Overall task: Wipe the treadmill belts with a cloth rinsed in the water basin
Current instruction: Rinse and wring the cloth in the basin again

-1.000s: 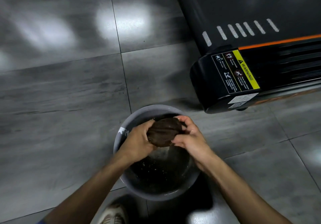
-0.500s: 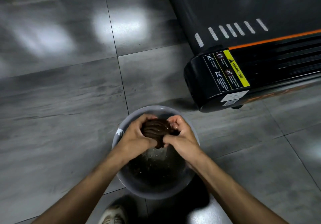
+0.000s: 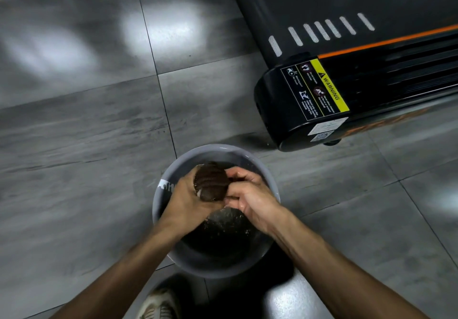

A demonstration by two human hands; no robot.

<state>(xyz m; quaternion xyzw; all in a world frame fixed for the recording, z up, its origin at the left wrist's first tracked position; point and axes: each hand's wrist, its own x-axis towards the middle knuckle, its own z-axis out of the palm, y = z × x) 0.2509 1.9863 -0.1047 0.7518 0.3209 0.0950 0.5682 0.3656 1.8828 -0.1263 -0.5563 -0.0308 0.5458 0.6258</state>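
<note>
Now | hands (image 3: pixel 218 194) squeeze cloth (image 3: pixel 210 181) tighter | basin (image 3: pixel 270 185) unmoved

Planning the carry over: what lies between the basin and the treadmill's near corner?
Head view: only bare grey floor tile separates the basin from the treadmill.

Glossy grey floor tiles (image 3: pixel 81 145) reflecting bright overhead light.

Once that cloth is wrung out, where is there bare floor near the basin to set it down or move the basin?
Bare grey floor tiles lie left of the round grey plastic water basin, and more right of it, below the black treadmill's end cap. It is crowded over the basin, where the left hand and right hand grip the balled brown cloth, and by the shoe.
</note>
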